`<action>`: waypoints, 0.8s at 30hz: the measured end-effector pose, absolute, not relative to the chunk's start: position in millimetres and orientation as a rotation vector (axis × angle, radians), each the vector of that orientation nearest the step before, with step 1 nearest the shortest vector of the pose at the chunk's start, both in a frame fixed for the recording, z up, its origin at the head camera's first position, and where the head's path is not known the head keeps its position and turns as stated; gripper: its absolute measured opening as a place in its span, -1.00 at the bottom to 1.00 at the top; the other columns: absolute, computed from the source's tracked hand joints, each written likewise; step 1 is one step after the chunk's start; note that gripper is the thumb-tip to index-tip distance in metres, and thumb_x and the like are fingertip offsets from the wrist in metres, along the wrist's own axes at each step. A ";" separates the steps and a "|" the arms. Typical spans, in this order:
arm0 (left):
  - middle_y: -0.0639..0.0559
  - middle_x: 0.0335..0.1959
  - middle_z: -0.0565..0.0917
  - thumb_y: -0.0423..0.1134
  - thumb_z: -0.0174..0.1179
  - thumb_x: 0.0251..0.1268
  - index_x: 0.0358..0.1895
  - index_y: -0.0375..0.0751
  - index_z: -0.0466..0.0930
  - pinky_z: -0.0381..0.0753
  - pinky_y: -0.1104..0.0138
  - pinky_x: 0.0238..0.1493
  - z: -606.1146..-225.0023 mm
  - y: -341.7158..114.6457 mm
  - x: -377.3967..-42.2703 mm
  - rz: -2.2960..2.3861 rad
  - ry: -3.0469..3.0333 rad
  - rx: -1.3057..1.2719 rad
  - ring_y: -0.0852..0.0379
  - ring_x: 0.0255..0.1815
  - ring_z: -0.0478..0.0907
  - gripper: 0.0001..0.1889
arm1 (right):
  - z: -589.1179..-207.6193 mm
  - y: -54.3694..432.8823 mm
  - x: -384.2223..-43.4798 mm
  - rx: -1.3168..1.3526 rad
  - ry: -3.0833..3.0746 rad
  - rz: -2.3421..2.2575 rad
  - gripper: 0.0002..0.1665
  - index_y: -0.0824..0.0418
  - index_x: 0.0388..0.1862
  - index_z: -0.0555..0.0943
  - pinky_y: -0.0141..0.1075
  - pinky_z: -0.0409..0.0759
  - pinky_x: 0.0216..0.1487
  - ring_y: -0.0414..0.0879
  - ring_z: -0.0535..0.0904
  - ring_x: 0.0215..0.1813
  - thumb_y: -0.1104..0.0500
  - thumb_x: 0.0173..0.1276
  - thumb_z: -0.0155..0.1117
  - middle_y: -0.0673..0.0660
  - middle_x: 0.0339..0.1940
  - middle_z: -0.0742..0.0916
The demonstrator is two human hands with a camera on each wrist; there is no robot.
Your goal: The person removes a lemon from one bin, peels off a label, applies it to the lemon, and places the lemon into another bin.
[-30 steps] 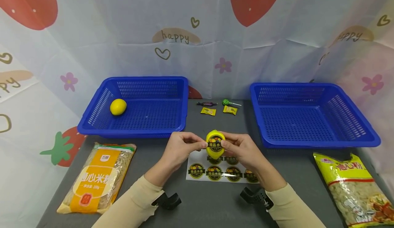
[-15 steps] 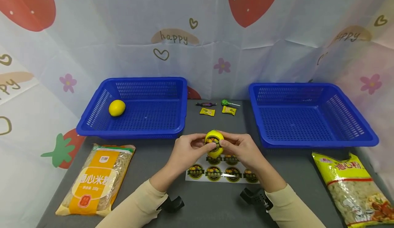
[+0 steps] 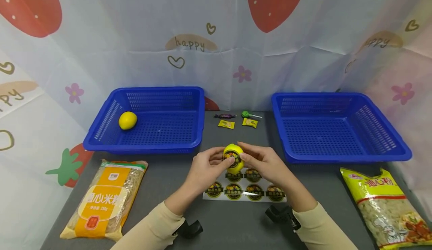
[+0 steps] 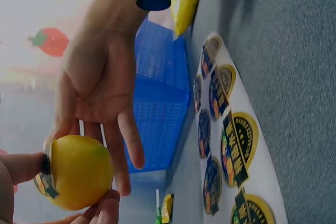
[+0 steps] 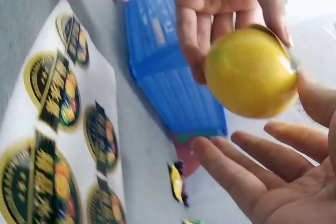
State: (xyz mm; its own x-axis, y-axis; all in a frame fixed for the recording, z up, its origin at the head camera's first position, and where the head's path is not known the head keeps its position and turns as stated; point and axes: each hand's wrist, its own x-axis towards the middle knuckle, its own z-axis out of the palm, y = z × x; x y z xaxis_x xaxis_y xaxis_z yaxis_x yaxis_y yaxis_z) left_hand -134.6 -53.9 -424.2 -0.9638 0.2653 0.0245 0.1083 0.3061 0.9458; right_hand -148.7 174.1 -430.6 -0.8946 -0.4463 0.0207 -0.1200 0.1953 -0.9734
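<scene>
A yellow lemon with a round black-and-gold fruit sticker on its near side is held above the table. My left hand grips the lemon, its thumb pressing on the sticker and its fingers round the back. The thumb of my right hand touches the sticker's right edge. In the right wrist view the other fingers of that hand stretch out straight, apart from the lemon. Under both hands lies a white sheet of several such stickers, partly hidden in the head view.
A second lemon sits in the left blue basket; another blue basket stands at the right. Between them lie wrapped candies and a green lollipop. Bagged food packs lie at left and right.
My left thumb has slid from the sticker's left edge onto its middle, and the left fingers have closed round the lemon. The sticker now faces slightly more to the left.
</scene>
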 end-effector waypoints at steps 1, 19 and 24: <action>-0.11 0.03 0.75 0.08 0.31 0.35 0.36 -0.23 0.50 0.73 0.20 -0.06 -424.4 -53.5 -134.4 1.748 2.419 0.343 0.02 -0.02 0.74 -0.36 | -428.8 176.4 -148.5 -0.546 2.248 -1.736 -0.37 0.15 0.53 0.36 0.07 0.64 0.15 0.08 0.65 0.25 -0.04 0.58 0.13 0.23 0.44 0.53; -0.07 0.05 0.74 0.10 0.35 0.30 0.29 -0.19 0.57 0.72 0.19 0.01 -431.3 -50.3 -134.8 1.763 2.408 0.314 0.05 0.01 0.73 -0.40 | -383.7 252.2 -142.9 -0.382 2.799 -1.701 -0.44 -0.04 0.45 0.48 -0.57 0.56 0.08 -0.34 0.64 0.19 0.04 0.50 0.27 0.13 0.28 0.68; -0.06 0.06 0.74 0.12 0.35 0.29 0.30 -0.17 0.56 0.71 0.18 0.02 -429.4 -49.3 -134.5 1.752 2.408 0.309 0.06 0.01 0.73 -0.38 | -376.8 285.5 -140.3 -0.270 2.946 -1.618 -0.41 -0.07 0.46 0.48 -0.66 0.51 0.05 -0.46 0.61 0.16 0.03 0.47 0.30 0.16 0.27 0.69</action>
